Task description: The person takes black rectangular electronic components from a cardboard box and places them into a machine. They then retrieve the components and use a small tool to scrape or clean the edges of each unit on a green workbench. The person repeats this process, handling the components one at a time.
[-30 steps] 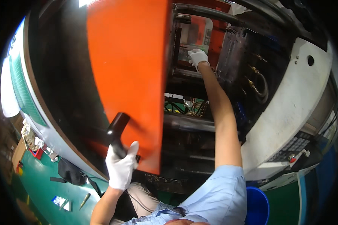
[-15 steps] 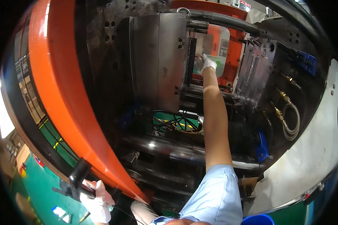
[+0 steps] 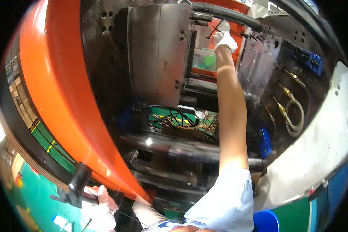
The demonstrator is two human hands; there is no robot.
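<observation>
Head view: the orange door (image 3: 62, 96) stands left of the metal block (image 3: 154, 58). The left hand (image 3: 100, 210) is curled round the door's black handle (image 3: 78, 181). A thin dark stick (image 3: 215, 28) slants up rightward, just up-left of the nearer right hand (image 3: 226, 41), whose fingers are half bent; whether they grip it, I cannot tell.

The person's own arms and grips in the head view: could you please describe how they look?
The right grip wears a white glove reaching about to the wrist; the right arm is bare below a pale blue short sleeve. The left grip also wears a white glove, partly washed out by glare.
</observation>
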